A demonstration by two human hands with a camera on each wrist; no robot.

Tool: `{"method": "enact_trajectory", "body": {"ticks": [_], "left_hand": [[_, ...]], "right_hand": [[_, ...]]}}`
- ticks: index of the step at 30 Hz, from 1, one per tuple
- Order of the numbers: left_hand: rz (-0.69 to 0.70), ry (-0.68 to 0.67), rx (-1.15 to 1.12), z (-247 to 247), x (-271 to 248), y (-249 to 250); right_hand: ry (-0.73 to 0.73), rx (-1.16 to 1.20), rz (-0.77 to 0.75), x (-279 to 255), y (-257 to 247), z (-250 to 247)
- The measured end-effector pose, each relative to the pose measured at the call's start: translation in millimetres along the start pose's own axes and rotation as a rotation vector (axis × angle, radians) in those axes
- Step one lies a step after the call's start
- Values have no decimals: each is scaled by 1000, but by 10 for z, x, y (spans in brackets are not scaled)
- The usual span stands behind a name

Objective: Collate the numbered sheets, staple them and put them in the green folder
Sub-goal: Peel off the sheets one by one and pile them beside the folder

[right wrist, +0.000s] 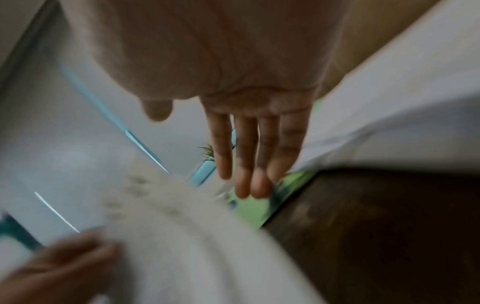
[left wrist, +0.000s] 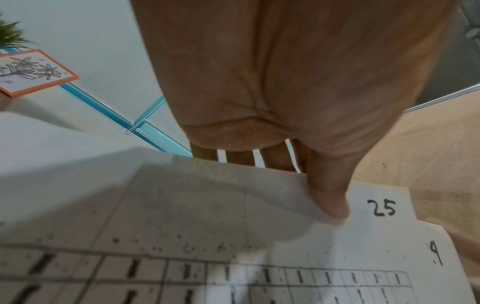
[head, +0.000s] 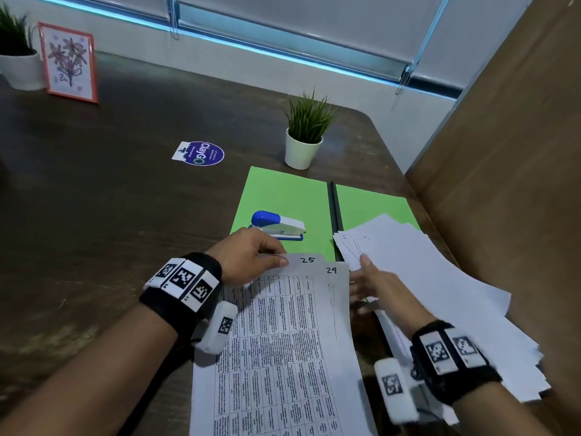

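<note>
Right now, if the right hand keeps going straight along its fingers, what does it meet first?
Probably the near edge of the loose white paper stack; the right hand already points at it. Depth is unclear.

A dark wood tabletop (head: 125, 215) with a rounded far corner meets a pale wall (head: 283, 23) crossed by a glowing blue strip (head: 283, 56). To the tabletop's right stands a brown wooden partition (head: 509, 136). Blind cords (head: 174, 17) hang against the wall.
</note>
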State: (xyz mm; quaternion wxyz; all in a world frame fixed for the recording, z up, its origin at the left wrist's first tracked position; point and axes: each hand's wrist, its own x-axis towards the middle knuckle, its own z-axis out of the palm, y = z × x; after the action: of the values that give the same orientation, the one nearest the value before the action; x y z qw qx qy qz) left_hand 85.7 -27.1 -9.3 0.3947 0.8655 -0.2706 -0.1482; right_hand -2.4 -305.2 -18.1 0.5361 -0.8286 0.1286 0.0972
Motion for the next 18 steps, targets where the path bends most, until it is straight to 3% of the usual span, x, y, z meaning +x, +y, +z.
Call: {"method": "enact_trajectory", "body": {"ticks": [3,6,12,14,18], "left_hand": [[-8,13,2,-24,-11,-22],[-29,18,-7,-30,-13,-38],[-32,19,-13,-17,12,-52],[-25,24,-12,-8,15,-58],[-12,85,-46,4,19,-58]], "right_hand": [[-150,-77,-98,-116,113,193],[-138,-81,-141,-146,154,249],[-153,-294,-74,-77,228,118],[-51,-324,-130,-84,161,46],[404,-204,-323,9,-107,-312]]}}
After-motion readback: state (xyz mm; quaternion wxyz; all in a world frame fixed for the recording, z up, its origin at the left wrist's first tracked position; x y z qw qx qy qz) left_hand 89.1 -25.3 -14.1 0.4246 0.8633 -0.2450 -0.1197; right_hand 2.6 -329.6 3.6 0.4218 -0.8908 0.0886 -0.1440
